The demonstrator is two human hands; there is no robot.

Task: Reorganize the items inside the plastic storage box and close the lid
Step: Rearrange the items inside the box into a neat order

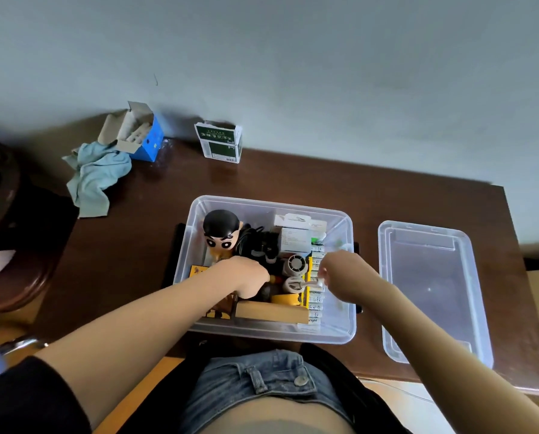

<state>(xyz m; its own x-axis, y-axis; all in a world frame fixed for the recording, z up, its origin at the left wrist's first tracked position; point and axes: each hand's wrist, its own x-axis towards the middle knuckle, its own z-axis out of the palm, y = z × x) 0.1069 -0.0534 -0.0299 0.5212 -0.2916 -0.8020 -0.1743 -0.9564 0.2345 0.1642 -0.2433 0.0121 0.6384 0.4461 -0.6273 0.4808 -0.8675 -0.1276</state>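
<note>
The clear plastic storage box [340, 327] stands open on the dark wooden table in front of me. Inside are a cartoon figurine [221, 230], black cables [255, 242], white cartons [293, 236], a small round fan [296, 264], a yellow object [285, 299], a tan box [271, 311] and a yellow-and-white strip of packets [315, 292]. My left hand [246, 275] reaches down into the middle of the box, its fingers hidden. My right hand [340, 274] is curled over the strip of packets and pinches something small and white. The clear lid [431, 286] lies flat to the right of the box.
At the back of the table stand an open blue carton [139, 133] with a light blue cloth [96, 177] beside it, and a green-and-white carton [219, 142]. A dark wooden chair [8, 233] is at the left. The wall is close behind the table.
</note>
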